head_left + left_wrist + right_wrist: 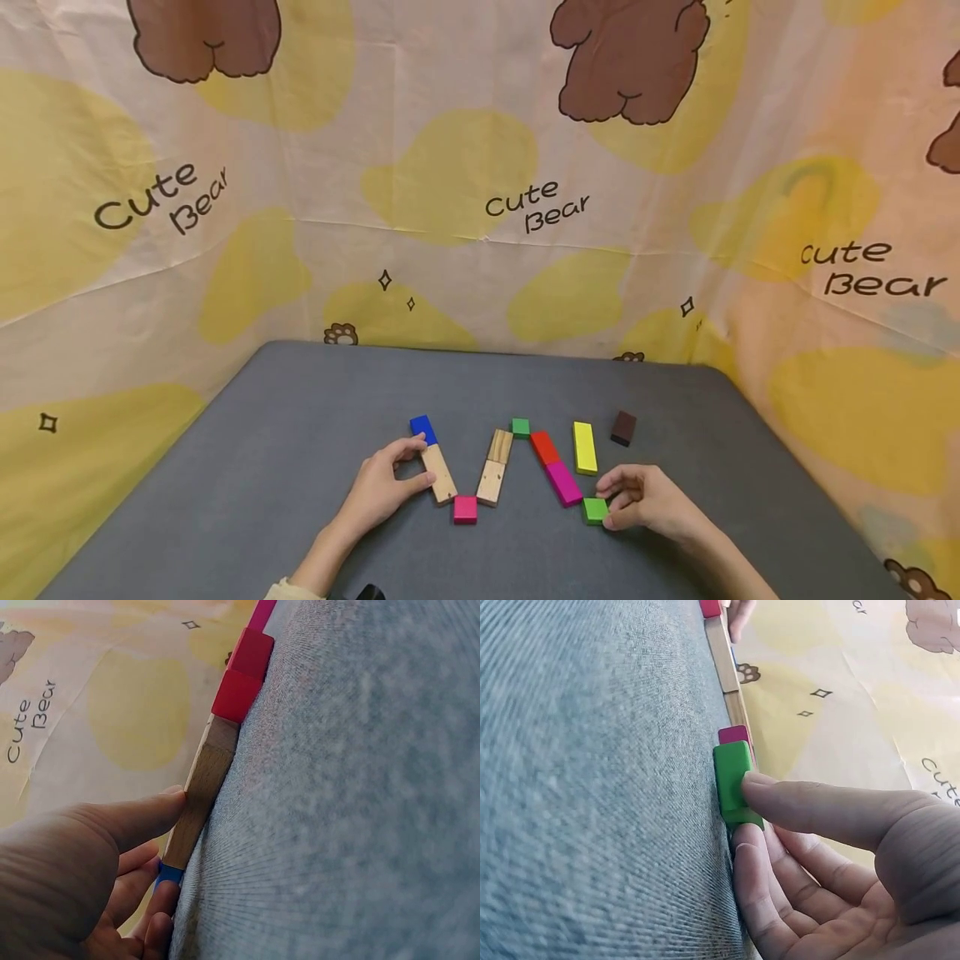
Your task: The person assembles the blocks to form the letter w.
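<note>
On the grey cloth, small coloured and plain wooden blocks form a zigzag. My left hand point(381, 492) lies along its left end, the thumb touching the side of a plain wooden block point(439, 475) and a fingertip against the blue block point(423, 428). In the left wrist view, the other fingers bend near the blue block's end. At the zigzag's right end, my right hand point(647, 502) pinches a green block point(595, 512) between thumb and fingers. That green block point(733, 780) sits low on the cloth, close to the magenta block point(564, 484). A pinkish-red block point(465, 510) stands at the first bottom corner.
Two more wooden blocks point(496, 467) rise to a second green block point(521, 428), followed by a red block point(544, 447). A yellow block point(585, 448) and a dark brown block point(623, 427) lie apart behind the right hand. Printed fabric walls point(465, 308) border the surface.
</note>
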`<state>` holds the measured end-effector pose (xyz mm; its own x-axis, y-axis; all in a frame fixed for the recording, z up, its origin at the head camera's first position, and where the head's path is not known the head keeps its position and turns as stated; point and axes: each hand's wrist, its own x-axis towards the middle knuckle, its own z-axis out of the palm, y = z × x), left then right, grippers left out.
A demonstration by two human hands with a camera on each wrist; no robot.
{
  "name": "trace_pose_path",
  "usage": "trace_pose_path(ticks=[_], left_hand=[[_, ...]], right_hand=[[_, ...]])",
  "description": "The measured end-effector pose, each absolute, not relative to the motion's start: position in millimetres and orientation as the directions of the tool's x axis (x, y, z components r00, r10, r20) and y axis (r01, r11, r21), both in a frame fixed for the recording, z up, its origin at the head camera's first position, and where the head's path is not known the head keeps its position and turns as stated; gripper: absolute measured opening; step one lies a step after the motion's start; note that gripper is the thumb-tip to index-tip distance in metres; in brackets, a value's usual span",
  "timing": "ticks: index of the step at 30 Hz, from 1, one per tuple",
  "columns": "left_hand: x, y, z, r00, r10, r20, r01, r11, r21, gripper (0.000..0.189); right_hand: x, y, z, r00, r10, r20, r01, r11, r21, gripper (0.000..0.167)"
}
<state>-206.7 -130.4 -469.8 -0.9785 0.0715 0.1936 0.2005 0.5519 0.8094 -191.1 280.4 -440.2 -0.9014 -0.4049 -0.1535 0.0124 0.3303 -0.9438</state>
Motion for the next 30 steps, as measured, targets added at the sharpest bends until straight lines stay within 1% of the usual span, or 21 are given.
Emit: trace_pose_path(ticks=[11, 20, 30], left_hand=[[-207.3, -130.0, -468.7, -0.978, 0.071, 0.196, 0.202, 0.556, 0.806, 0.048], [-204.1, -132.2, -469.6, -0.98, 0.062, 0.187, 0.189, 0.559, 0.807, 0.047], [-206.0, -130.9, -469.6, -0.97, 0.092, 0.224, 0.238, 0.529, 0.815, 0.043]], right_hand=[[-192.5, 279.4, -439.4, -0.907, -0.39, -0.16, 0.014, 0.353, -0.936, 0.041], [-192.9, 278.1, -439.9, -0.898, -0.407, -0.167, 0.02, 0.342, -0.939, 0.042], [-192.5, 284.7, -442.3, -0.896, -0.423, -0.136, -0.012, 0.328, -0.945, 0.04]])
